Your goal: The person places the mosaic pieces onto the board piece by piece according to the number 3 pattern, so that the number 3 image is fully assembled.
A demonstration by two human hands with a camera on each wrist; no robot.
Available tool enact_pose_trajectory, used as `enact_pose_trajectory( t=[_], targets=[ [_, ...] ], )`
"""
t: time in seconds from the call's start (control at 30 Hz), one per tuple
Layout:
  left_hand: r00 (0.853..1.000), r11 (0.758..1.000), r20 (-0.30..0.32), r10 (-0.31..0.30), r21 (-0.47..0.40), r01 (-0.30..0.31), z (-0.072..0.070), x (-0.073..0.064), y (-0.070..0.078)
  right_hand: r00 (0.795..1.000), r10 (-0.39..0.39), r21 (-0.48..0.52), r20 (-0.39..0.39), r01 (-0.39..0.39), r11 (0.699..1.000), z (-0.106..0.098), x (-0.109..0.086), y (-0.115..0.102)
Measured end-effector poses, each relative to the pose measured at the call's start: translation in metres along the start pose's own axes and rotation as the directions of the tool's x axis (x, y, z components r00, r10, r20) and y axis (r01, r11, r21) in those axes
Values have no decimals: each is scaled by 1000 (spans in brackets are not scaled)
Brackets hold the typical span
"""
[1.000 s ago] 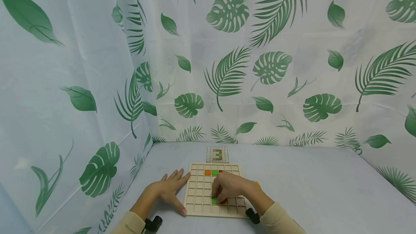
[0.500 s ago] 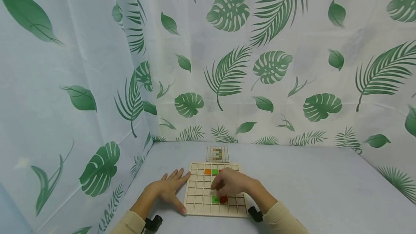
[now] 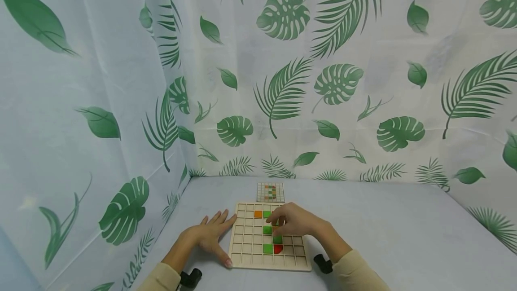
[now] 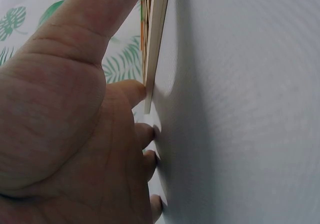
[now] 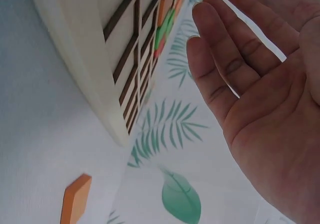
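A wooden grid board (image 3: 246, 262) lies on the table, its cells partly filled with coloured tiles. My left hand (image 3: 212, 233) is spread flat at the board's left edge, thumb near its lower corner; in the left wrist view a fingertip (image 4: 135, 91) touches the edge. My right hand (image 3: 296, 220) hovers over the board with loosely bent fingers, and nothing shows between them. Below it are a green tile (image 3: 277, 240), another green tile (image 3: 268, 249) and a red rounded tile (image 3: 278, 249). An orange tile (image 3: 258, 214) sits in the upper row. The right hand hides some cells.
A small pattern card (image 3: 270, 192) with a coloured grid lies behind the board. Beside the board, an orange piece (image 5: 76, 199) rests on the table in the right wrist view. A leaf-printed curtain (image 3: 282, 102) stands behind and at the left.
My right hand has drawn back from the lower tiles, moving up and slightly right, its fingers loosening. Green and red tiles beneath it now show. The left hand has stayed still.
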State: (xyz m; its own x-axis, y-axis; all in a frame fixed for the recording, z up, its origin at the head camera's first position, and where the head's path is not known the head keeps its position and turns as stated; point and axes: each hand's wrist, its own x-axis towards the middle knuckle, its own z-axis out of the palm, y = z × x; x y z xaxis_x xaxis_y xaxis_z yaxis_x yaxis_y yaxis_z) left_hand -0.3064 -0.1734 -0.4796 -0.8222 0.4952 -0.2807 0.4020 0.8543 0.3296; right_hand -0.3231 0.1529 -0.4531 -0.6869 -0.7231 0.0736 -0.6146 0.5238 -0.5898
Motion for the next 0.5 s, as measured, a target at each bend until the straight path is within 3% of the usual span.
enact_pose_trajectory(
  t=[0.5],
  targets=[
    [1000,1000,0,-11,-4,11,-1,-1,1,993,63,-24,-100,-65,998,-24,-20,13]
  ],
)
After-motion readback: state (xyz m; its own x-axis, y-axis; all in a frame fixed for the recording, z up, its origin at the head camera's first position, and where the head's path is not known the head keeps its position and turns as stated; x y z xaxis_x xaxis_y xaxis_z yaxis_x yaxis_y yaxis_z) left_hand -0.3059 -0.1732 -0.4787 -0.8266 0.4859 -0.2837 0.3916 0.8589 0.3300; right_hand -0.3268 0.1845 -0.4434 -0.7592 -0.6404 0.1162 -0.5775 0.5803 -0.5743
